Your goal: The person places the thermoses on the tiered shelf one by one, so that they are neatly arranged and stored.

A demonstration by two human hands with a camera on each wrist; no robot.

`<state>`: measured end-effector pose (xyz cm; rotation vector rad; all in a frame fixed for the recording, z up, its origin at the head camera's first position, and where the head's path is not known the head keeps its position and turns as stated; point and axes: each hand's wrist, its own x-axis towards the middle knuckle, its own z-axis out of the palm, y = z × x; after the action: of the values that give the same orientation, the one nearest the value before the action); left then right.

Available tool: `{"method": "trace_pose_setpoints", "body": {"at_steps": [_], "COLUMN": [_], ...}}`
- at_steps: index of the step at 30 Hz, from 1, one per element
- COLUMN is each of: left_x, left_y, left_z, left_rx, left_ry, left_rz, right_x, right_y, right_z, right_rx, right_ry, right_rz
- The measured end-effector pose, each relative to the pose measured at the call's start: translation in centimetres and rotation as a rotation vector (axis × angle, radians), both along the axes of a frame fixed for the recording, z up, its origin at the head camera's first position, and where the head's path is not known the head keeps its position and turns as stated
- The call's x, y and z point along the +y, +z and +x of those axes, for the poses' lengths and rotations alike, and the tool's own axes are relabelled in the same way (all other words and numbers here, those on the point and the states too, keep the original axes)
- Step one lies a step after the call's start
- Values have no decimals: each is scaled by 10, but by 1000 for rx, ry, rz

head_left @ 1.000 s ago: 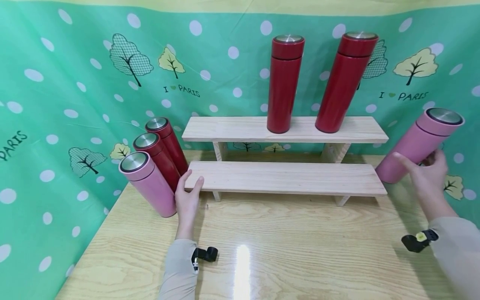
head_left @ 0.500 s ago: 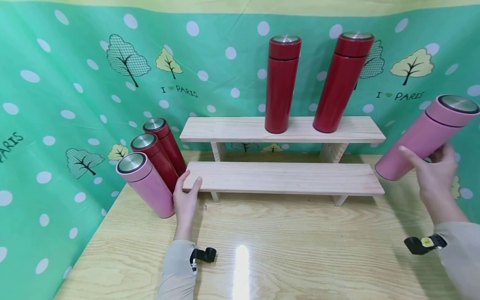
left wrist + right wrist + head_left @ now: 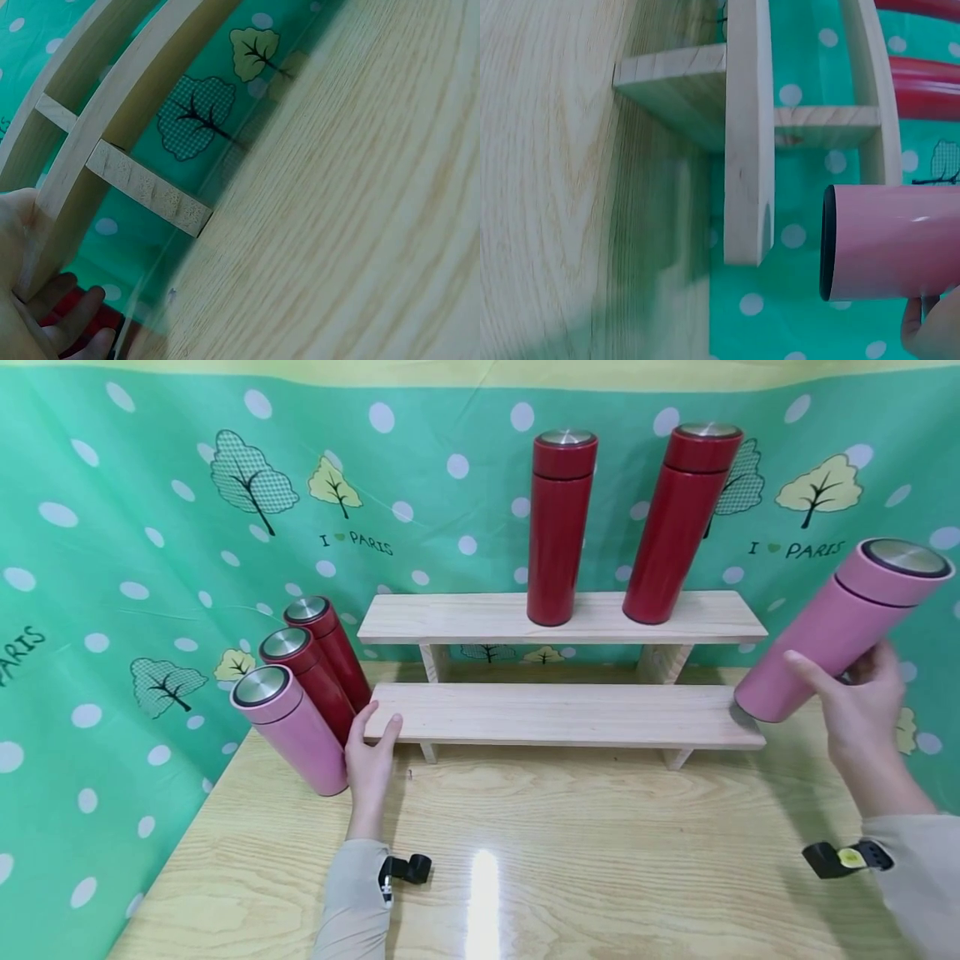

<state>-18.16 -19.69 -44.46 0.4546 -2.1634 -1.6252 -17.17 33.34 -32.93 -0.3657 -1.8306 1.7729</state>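
My right hand [image 3: 862,710] grips a pink thermos bottle [image 3: 836,631] with a silver-topped lid, its body tilted in the head view. The bottle's dark base [image 3: 828,244] hangs in the air by the right end of the lower wooden shelf [image 3: 562,714], apart from it in the right wrist view. At that shelf's left end, my left hand [image 3: 370,768] holds the board, thumb on top and fingers [image 3: 75,315] bent around the end. Close beside it stand a second pink thermos [image 3: 303,743] and two red thermoses, the nearer red thermos [image 3: 318,677] partly hidden.
On the upper shelf [image 3: 442,618] stand two red thermoses, one red thermos [image 3: 558,535] near the middle and another red thermos [image 3: 675,535] towards the right. A patterned green cloth [image 3: 450,527] hangs behind. The wooden table [image 3: 600,852] stretches out in front.
My right hand has lifted the pink thermos from beside the shelf's right end, then shifted it slightly left over that end. The left hand keeps its hold on the shelf.
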Motion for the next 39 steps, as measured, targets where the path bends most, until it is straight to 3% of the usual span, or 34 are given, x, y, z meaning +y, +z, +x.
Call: {"method": "trace_pose_setpoints", "body": {"at_steps": [11,23,39], "left_x": [-1,-1,0], "left_y": [0,0,-1], "left_z": [1,1,2], "left_rx": [-8,-19,-12], "left_ry": [-5,-8,-5], "left_rz": [2,0,2], "right_x": [-26,-61,-105], "right_y": [4,7,2], "right_z": [7,2,-3], "right_rx": [162,199,131], "right_ry": [171,255,335], "right_rz": [-152,-131,99]}}
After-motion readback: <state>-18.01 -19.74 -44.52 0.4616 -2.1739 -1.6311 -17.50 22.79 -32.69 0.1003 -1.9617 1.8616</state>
